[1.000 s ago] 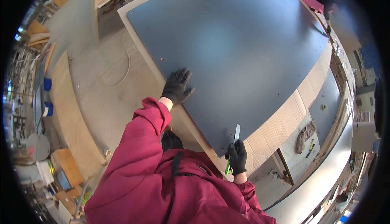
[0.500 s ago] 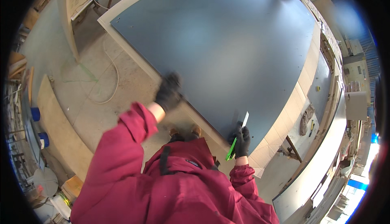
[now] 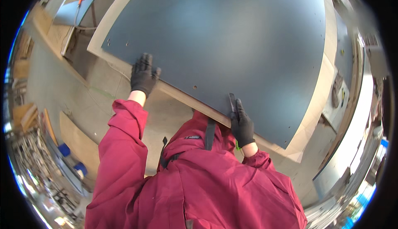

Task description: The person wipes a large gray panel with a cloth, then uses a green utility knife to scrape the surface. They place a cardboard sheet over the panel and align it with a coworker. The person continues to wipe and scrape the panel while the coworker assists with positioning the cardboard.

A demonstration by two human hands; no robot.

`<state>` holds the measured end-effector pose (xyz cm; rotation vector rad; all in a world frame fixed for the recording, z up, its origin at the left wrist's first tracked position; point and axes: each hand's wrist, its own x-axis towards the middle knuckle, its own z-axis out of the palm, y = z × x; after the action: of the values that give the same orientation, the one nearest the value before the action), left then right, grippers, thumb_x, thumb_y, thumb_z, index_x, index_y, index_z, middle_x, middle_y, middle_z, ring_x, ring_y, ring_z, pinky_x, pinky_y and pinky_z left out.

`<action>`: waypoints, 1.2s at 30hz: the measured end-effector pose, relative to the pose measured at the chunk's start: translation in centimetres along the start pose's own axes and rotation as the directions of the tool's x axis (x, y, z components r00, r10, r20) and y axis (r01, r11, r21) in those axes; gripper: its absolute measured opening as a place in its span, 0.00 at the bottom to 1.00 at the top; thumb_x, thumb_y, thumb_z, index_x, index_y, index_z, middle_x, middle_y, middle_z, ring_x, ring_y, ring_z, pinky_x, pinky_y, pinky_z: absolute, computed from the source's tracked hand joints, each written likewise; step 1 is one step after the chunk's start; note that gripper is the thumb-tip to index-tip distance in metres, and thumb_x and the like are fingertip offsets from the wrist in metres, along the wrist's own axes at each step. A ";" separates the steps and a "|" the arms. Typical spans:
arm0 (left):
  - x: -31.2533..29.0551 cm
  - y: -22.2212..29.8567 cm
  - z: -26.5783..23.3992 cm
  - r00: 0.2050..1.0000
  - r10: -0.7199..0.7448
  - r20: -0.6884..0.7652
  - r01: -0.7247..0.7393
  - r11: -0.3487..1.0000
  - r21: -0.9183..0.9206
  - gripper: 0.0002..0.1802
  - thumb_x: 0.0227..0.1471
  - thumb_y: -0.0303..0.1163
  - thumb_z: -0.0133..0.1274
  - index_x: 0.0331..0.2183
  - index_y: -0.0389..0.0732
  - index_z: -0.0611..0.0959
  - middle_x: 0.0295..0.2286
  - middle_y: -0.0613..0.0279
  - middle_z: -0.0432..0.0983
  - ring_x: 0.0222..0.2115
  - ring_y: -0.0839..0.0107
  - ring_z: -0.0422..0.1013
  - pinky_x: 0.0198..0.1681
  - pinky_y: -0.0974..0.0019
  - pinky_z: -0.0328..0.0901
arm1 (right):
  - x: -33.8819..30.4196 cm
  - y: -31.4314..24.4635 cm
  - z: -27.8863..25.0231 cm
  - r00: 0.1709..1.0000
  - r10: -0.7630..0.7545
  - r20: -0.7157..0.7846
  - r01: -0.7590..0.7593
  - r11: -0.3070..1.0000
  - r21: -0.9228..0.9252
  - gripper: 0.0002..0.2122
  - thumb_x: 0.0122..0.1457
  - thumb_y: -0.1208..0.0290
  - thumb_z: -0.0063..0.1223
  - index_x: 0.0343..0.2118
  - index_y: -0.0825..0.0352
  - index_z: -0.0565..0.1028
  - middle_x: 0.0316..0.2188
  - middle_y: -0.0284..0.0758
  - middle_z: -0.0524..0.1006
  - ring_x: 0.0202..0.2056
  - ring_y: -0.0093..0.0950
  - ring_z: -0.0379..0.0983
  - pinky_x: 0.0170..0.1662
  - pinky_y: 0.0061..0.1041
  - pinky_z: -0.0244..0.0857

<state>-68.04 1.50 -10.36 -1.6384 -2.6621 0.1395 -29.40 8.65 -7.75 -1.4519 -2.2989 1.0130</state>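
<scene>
Left grip: spread on your panel | right grip: grasping your knife | panel likely stiff, heavy, slick; hold opposite edges

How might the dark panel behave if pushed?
The panel likely acts stiff: it lies flat, with no visible sag. Being far wider than the left hand on its edge, it may be heavy. Its smooth sheen suggests a glove could slip on it.

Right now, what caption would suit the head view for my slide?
Left hand at the edge of a dark panel, right hand holding a knife.
</scene>
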 end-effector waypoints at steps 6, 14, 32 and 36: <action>4.6 -8.3 2.8 0.990 0.029 -0.136 -0.036 0.998 -0.049 0.39 0.55 0.56 0.36 0.61 0.47 0.47 0.61 0.53 0.40 0.61 0.54 0.40 0.61 0.53 0.39 | -1.1 -1.3 1.1 0.974 0.219 -0.056 -0.221 0.975 -0.029 0.26 0.55 0.66 0.46 0.58 0.52 0.58 0.36 0.42 0.75 0.34 0.43 0.73 0.34 0.38 0.67; 11.9 -17.7 5.3 0.983 0.102 -0.152 -0.108 0.994 -0.033 0.38 0.55 0.56 0.36 0.60 0.44 0.51 0.59 0.50 0.45 0.61 0.55 0.42 0.62 0.54 0.36 | 1.1 -10.1 8.1 0.773 0.614 -0.159 -0.633 0.761 -0.140 0.13 0.57 0.61 0.42 0.42 0.59 0.71 0.33 0.42 0.75 0.30 0.45 0.73 0.31 0.43 0.65; 16.7 -23.1 5.2 0.808 0.511 -0.295 -0.564 0.815 -0.133 0.35 0.54 0.43 0.42 0.60 0.46 0.53 0.60 0.54 0.45 0.61 0.57 0.43 0.61 0.52 0.39 | 5.1 -13.1 12.4 0.612 0.752 -0.243 -0.788 0.557 -0.262 0.25 0.59 0.59 0.34 0.61 0.43 0.50 0.34 0.42 0.77 0.33 0.42 0.74 0.36 0.42 0.66; 16.5 -23.3 5.5 0.811 0.506 -0.294 -0.557 0.821 -0.122 0.35 0.54 0.43 0.42 0.60 0.46 0.53 0.60 0.54 0.45 0.61 0.57 0.43 0.61 0.52 0.39 | 5.0 -12.3 12.2 0.604 0.749 -0.270 -0.795 0.546 -0.264 0.25 0.59 0.59 0.33 0.61 0.46 0.49 0.32 0.43 0.77 0.31 0.42 0.75 0.34 0.42 0.66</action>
<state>-96.55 5.44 -14.54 -2.2600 -2.0187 -0.3296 -46.85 4.46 -9.26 -2.7511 -1.7553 0.6073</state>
